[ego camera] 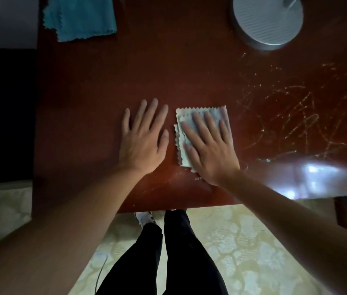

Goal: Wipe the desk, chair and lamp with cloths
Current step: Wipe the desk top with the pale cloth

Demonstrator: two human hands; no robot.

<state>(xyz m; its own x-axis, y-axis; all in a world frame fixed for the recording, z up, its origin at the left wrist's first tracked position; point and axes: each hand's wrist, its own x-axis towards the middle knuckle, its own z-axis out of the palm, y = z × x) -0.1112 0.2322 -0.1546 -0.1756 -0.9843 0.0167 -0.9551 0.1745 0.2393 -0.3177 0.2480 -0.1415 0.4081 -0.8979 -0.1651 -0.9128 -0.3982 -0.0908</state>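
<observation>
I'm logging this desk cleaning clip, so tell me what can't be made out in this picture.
- Round white ribbed lamp base: stem and head cut off by the top edge of the head view.
- Teal cloth: far part cut off by the same edge.
- Folded pale grey cloth: its middle is hidden under the flat right hand.
- Dark red wooden desk: right near corner washed out by glare.
- Chair: none identifiable.

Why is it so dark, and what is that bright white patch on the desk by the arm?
Head view: the room is dim, so the desk looks dark red and the corners fade to black. The white patch is glare, light reflecting off the shiny top. The wide lens stretches both arms at the edges. The right hand on the grey cloth is slightly soft, and so is the lamp base.
</observation>
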